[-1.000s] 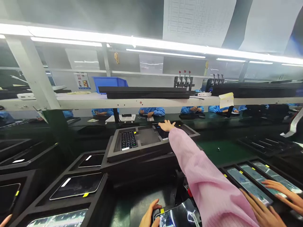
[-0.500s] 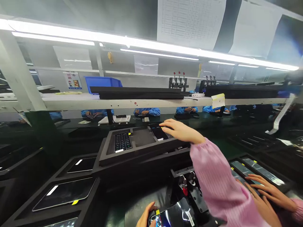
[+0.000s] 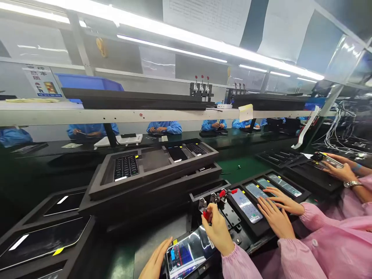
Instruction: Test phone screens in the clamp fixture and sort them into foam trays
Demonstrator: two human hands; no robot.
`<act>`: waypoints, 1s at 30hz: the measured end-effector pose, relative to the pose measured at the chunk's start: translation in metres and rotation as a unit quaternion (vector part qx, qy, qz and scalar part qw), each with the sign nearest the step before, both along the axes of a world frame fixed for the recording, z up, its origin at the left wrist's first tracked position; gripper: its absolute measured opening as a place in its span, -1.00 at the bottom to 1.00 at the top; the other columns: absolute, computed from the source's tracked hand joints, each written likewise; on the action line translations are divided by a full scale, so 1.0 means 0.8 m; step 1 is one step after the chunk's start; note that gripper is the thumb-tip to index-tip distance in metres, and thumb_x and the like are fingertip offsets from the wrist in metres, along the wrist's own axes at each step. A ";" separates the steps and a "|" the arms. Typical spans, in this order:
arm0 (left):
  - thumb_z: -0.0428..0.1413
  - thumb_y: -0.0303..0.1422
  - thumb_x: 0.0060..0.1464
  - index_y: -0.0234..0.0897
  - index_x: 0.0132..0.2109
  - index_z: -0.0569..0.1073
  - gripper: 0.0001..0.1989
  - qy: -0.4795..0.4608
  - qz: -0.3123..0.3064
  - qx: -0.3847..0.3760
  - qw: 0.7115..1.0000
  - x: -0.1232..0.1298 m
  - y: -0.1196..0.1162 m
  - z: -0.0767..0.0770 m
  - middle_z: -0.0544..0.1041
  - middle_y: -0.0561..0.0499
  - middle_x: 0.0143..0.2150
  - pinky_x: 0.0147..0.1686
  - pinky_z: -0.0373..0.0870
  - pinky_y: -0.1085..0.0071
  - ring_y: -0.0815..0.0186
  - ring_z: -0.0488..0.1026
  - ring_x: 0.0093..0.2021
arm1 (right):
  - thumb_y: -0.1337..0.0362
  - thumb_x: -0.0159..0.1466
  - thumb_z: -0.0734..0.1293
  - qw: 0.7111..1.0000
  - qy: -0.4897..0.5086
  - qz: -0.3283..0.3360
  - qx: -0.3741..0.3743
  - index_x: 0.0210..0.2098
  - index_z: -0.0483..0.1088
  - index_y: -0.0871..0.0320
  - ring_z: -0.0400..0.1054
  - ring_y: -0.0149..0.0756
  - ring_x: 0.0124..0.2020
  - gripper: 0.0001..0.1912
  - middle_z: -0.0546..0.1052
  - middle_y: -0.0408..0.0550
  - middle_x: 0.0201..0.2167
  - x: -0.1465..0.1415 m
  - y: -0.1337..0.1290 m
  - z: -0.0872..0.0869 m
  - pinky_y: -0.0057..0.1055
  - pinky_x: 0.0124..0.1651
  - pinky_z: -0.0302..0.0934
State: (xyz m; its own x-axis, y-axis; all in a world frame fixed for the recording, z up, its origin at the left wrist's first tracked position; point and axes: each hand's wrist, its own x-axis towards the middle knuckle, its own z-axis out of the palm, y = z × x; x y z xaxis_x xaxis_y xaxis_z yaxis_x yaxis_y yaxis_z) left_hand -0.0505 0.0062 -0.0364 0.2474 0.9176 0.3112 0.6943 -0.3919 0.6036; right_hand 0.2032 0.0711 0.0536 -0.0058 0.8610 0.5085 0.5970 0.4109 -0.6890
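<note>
My left hand (image 3: 156,259) lies with straight fingers along the left edge of a phone (image 3: 188,252); its thumb is hidden. The phone is dark and glossy, with a lit screen and a yellow tab at its upper left corner. It sits on a black fixture (image 3: 232,215) with metal toggle clamps. My right hand (image 3: 216,228), in a pink sleeve, closes thumb and fingers round the red handle (image 3: 206,214) of the nearest clamp, over the phone's right end. Two other clamps with red handles (image 3: 223,193) stand just behind it.
Black foam trays hold phones (image 3: 178,154) ahead and tablets (image 3: 43,240) at left. On the right, a co-worker's hands (image 3: 274,217) rest over a tray of phones (image 3: 247,205). Another person's hands (image 3: 338,166) hold a device farther right. A white shelf (image 3: 168,115) crosses ahead.
My right hand has come down from the far foam tray to the clamp handle. My left fingers have straightened beside the phone. The view has swung right.
</note>
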 end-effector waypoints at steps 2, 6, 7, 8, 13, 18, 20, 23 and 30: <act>0.18 0.09 -0.22 -0.10 0.26 0.05 -0.07 0.028 0.000 0.016 0.999 0.005 0.000 0.003 0.27 -0.15 0.22 0.14 0.20 0.13 0.02 0.25 0.18 | 0.29 0.24 0.15 1.000 0.009 0.017 0.013 -0.11 0.12 -0.03 0.35 -0.33 -0.52 -0.78 0.38 -0.18 -0.49 0.009 -0.003 0.012 -0.36 -0.44 0.30; 0.20 0.09 -0.29 -0.11 0.25 0.09 -0.04 0.079 -0.001 0.031 0.996 0.017 0.002 0.009 0.28 -0.16 0.21 0.18 0.10 0.04 -0.02 0.25 0.17 | 0.31 0.23 0.21 0.989 -0.008 -0.041 0.143 0.02 0.09 -0.07 0.34 -0.28 -0.42 -0.62 0.35 -0.11 -0.45 0.032 0.001 0.044 -0.28 -0.35 0.32; 0.21 0.09 -0.29 -0.12 0.25 0.09 -0.04 0.087 -0.003 0.030 0.996 0.022 0.003 0.010 0.27 -0.17 0.22 0.18 0.09 0.03 -0.02 0.25 0.17 | 0.32 0.22 0.23 0.982 -0.015 -0.069 0.175 0.02 0.11 -0.07 0.35 -0.24 -0.31 -0.61 0.37 -0.04 -0.35 0.037 0.005 0.053 -0.22 -0.25 0.32; 0.21 0.08 -0.29 -0.13 0.24 0.09 -0.04 0.095 -0.005 0.027 0.995 0.028 0.004 0.012 0.26 -0.18 0.22 0.18 0.08 0.01 -0.02 0.24 0.18 | 0.32 0.22 0.23 0.977 -0.023 -0.087 0.192 0.03 0.13 -0.06 0.34 -0.19 -0.19 -0.61 0.37 0.02 -0.25 0.042 0.010 0.061 -0.16 -0.15 0.30; 0.24 0.10 -0.37 -0.13 0.24 0.12 0.01 0.109 -0.017 -0.003 0.994 0.061 0.015 0.017 0.20 -0.25 0.25 0.17 -0.01 -0.13 -0.08 0.20 0.19 | 0.34 0.25 0.20 0.983 -0.053 -0.035 0.172 -0.07 0.28 0.07 0.32 -0.23 -0.13 -0.75 0.42 0.00 -0.21 0.058 0.020 0.090 -0.19 -0.07 0.28; 0.19 0.15 -0.34 -0.15 0.20 0.19 -0.04 0.089 -0.019 -0.018 0.996 0.068 0.021 0.014 0.19 -0.27 0.25 0.15 0.04 -0.11 -0.11 0.18 0.20 | 0.33 0.23 0.23 0.976 -0.044 -0.087 0.195 -0.13 0.36 0.07 0.28 -0.17 -0.05 -0.78 0.42 0.01 -0.13 0.064 -0.015 0.050 -0.10 -0.01 0.21; 0.15 0.19 -0.32 -0.17 0.19 0.21 -0.06 0.073 -0.027 -0.026 0.997 0.064 0.021 0.012 0.18 -0.27 0.26 0.15 0.08 -0.07 -0.10 0.18 0.20 | 0.28 0.23 0.23 0.970 -0.087 -0.138 0.179 -0.08 0.37 0.00 0.23 -0.06 0.02 -0.74 0.38 0.01 -0.03 0.062 -0.028 0.019 0.07 0.01 0.14; 0.06 0.24 -0.25 -0.18 0.16 0.25 -0.12 0.051 -0.046 -0.026 0.997 0.059 0.021 0.012 0.19 -0.27 0.25 0.14 0.13 0.00 -0.05 0.18 0.21 | 0.20 0.26 0.20 0.965 -0.170 -0.177 0.096 0.00 0.34 -0.14 0.08 0.13 0.14 -0.68 0.23 -0.01 0.15 0.058 -0.038 -0.015 0.38 -0.01 -0.06; 0.04 0.24 -0.22 -0.14 0.17 0.25 -0.14 0.015 -0.058 -0.068 0.996 0.053 0.025 0.014 0.15 -0.23 0.28 0.16 0.12 0.03 -0.03 0.20 0.20 | 0.28 0.30 0.09 0.971 0.021 -0.100 0.215 -0.10 0.40 0.05 0.19 -0.14 0.06 -0.69 0.29 0.02 0.01 0.044 -0.017 0.094 -0.03 0.09 0.09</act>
State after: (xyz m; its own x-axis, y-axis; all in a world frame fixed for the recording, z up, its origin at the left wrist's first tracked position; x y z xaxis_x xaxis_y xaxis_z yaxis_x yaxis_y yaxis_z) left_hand -0.0081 0.0259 -0.0252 0.3609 0.9156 0.1771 0.6680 -0.3863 0.6360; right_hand 0.2387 0.0574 0.1285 0.1682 0.5514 0.8171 0.6701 0.5440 -0.5050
